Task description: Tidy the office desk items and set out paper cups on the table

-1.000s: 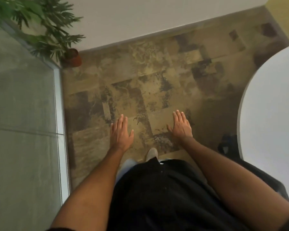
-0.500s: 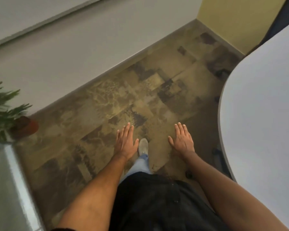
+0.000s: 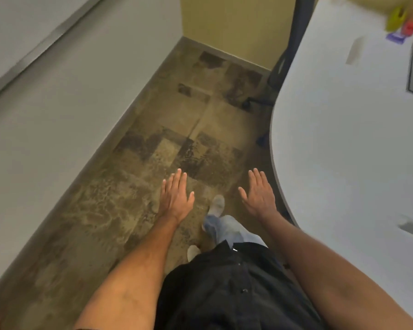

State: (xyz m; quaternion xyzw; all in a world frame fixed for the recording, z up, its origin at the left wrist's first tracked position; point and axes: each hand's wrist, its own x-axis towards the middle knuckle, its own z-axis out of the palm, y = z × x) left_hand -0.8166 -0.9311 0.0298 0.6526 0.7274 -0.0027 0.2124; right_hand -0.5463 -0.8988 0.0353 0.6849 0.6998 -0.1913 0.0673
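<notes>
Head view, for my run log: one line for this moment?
left hand: open, empty | right hand: open, empty | table: at right | blurred coloured items: far corner | cups: none visible

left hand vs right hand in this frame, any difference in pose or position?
The left hand hangs over the patterned carpet, well clear of furniture; the right hand sits right beside the rounded edge of the white table. The left hand's thumb lies closer to its palm; the right hand's thumb is splayed wider. Shared: both are open, palm down, fingers extended and together, and hold nothing.
</notes>
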